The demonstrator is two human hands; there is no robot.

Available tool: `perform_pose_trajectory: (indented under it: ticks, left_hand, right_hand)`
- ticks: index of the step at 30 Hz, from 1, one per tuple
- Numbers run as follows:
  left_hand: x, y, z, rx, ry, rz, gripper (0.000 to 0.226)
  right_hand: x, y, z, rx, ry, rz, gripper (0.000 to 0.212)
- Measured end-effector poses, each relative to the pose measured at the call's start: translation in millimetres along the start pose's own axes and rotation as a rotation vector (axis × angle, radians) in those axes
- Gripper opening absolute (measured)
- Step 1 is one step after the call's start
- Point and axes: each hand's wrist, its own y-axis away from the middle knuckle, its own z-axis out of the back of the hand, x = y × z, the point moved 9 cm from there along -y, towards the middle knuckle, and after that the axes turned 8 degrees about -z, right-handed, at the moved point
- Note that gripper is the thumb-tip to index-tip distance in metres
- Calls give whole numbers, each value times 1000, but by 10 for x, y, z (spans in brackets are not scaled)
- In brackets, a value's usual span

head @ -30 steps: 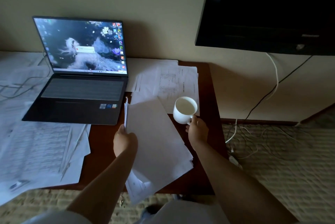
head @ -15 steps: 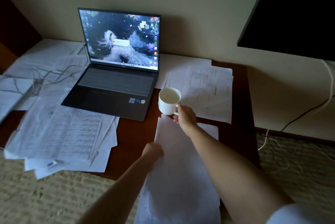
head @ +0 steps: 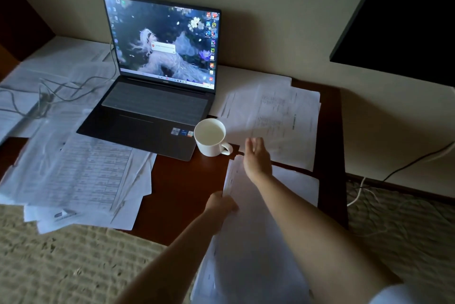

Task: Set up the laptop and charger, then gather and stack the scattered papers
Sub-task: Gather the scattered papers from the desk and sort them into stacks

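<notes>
Papers in my left hand, more spread across the desk

Papers fill most of what I see. My left hand point(head: 220, 204) grips the left edge of a gathered stack of white sheets point(head: 248, 229), fingers curled round it; the stack runs from near the mug down toward my lap, its blank sides up and its corners uneven. My right hand point(head: 256, 157) hangs above the stack's far end with fingers straight and loosely spread, holding nothing, just beside the white mug point(head: 211, 136), whose handle points toward it. The mug stands on the brown desk point(head: 189, 185) at the front right corner of the open laptop point(head: 157, 106), whose screen is lit. Printed sheets point(head: 278, 121) lie fanned to the right of the laptop, and a messy pile with tables of small print point(head: 81, 173) lies to its left, overhanging the desk edge. A thin grey charger cable point(head: 71, 91) loops over the paper at the far left.
</notes>
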Motion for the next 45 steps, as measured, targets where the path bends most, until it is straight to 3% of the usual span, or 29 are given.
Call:
perform_pose_trajectory:
  ticks: [3, 6, 14, 24, 30, 34, 37, 39, 42, 44, 45]
  left_hand:
    - [-85, -45, -89, -37, -16, -56, 40]
    - [-117, -65, -127, -70, -33, -59, 38]
    - [-171, -115, -83, -179, -119, -55, 38]
    - [-115, -120, -13, -255, -141, -18, 34]
    - [-86, -146, 32, -252, -77, 30, 39]
    - [-97, -139, 8, -248, -69, 32, 40]
    - [-39, -136, 29, -265, -37, 56, 40]
    - [13, -149, 12, -257, -4, 60, 40]
    - [10, -159, -53, -244, 75, 13, 37]
    - [-27, -139, -136, -221, 99, -31, 30]
    - [-61, -113, -179, -212, 97, -48, 25]
  right_hand:
    - [-231, -207, 297, -121, 402, 64, 43]
    - [-340, -371, 325, -70, 645, 123, 58]
    - [-345, -485, 291, -20, 812, 184, 77]
    - [-285, -544, 459, 40, 950, 330, 39]
    - [-244, -445, 390, 155, 1082, 404, 58]
    - [-188, -480, 340, 14, 1219, 483, 49]
    - [-222, -490, 327, 73, 1101, 468, 38]
    - [-132, -397, 502, 26, 1026, 453, 17]
    - [-68, -306, 861, -213, 672, 470, 21]
    - [-115, -118, 952, -252, 542, 507, 11]
    - [-135, 21, 917, -227, 523, 593, 16]
